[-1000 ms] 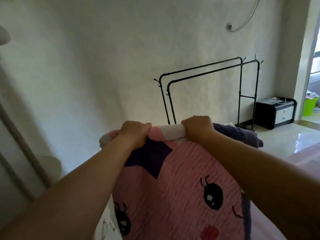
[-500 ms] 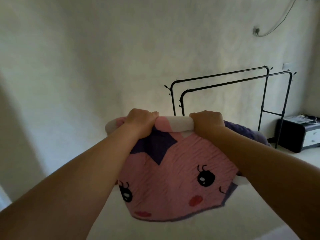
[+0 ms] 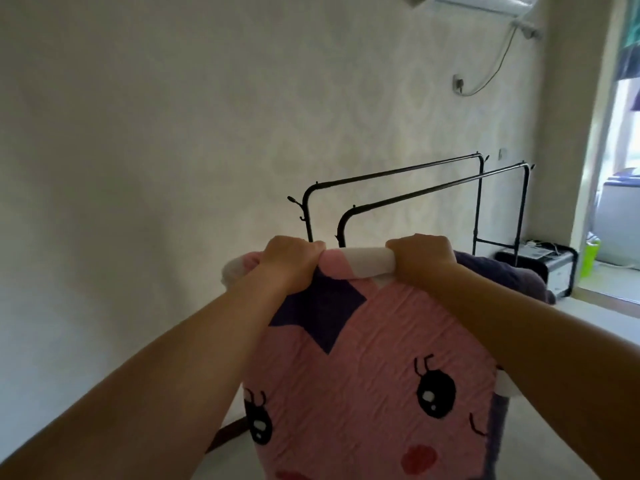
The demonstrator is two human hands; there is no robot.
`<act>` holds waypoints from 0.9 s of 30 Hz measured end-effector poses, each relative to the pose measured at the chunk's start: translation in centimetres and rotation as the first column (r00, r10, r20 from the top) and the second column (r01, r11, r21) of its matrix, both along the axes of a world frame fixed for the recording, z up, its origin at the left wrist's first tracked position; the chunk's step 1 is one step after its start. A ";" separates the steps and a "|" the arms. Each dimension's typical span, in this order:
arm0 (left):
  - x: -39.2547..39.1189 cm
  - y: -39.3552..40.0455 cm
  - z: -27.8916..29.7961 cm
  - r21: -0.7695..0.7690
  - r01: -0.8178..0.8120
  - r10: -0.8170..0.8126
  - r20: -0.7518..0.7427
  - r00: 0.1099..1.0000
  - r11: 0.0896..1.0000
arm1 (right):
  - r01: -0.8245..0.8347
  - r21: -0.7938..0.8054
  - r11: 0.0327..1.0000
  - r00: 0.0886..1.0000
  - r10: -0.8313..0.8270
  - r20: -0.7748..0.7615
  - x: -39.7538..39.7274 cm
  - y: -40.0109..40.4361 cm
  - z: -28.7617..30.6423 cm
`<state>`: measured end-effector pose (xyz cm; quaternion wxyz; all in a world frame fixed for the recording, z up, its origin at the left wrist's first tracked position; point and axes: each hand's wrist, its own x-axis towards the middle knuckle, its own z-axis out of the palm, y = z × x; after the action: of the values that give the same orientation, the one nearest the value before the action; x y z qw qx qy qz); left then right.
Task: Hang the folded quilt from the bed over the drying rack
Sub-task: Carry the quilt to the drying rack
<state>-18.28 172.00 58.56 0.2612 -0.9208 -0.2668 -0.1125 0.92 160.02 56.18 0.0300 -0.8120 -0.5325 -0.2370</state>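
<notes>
A pink quilt (image 3: 367,368) printed with cartoon eyes, a purple star and a red cheek hangs in front of me from its rolled white-and-pink top edge. My left hand (image 3: 289,261) grips that edge at the left, and my right hand (image 3: 420,259) grips it at the right. Both arms are stretched forward at chest height. Behind the quilt, against the wall, stands the black drying rack (image 3: 408,199) with two parallel top bars. The bars are bare and sit higher and farther away than my hands. The quilt hides the rack's lower part.
A dark low cabinet (image 3: 543,271) with white drawers stands right of the rack. A doorway with a green bin (image 3: 590,256) opens at the far right. An air conditioner (image 3: 485,1) and its cable hang on the wall above. A dark strip (image 3: 228,434) lies on the pale floor.
The rack now looks larger and closer, and the view has swung right, showing the doorway and air conditioner. Both hands keep the same grip on the quilt's top edge.
</notes>
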 end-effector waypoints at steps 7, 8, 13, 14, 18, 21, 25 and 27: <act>8.3 8.0 0.1 0.016 0.152 -0.152 0.033 0.988 0.988 | 0.148 0.031 0.988 0.989 -0.148 -0.012 6.6 5.5 0.0; 9.4 8.8 0.0 0.015 0.170 -0.170 0.037 0.985 0.985 | 0.161 0.040 0.986 0.987 -0.161 -0.004 7.7 6.0 0.0; 16.8 12.8 -0.3 0.022 0.256 -0.256 0.051 0.965 0.967 | 0.237 0.062 0.970 0.971 -0.238 0.020 13.9 8.5 0.6; 19.3 13.9 -0.3 0.031 0.272 -0.273 0.042 0.961 0.962 | 0.254 0.066 0.965 0.966 -0.256 0.032 15.8 9.2 0.7; 27.7 16.7 -0.1 0.046 0.320 -0.320 0.000 0.947 0.946 | 0.323 0.057 0.945 0.944 -0.326 0.054 22.7 10.8 0.8; 35.6 18.1 0.1 0.050 0.372 -0.371 -0.019 0.928 0.927 | 0.402 0.028 0.915 0.915 -0.402 0.011 29.7 12.0 0.7; 43.8 19.1 -0.1 0.041 0.422 -0.421 -0.016 0.907 0.906 | 0.445 0.025 0.895 0.895 -0.446 0.028 37.2 12.4 0.3; 47.2 19.4 0.1 0.031 0.435 -0.435 -0.016 0.900 0.900 | 0.457 0.020 0.889 0.889 -0.457 0.029 40.4 12.6 0.6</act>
<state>28.89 191.44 58.62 0.2461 -0.9531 -0.0515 -0.1683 41.36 172.62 56.74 -0.0304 -0.9102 -0.3256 -0.2542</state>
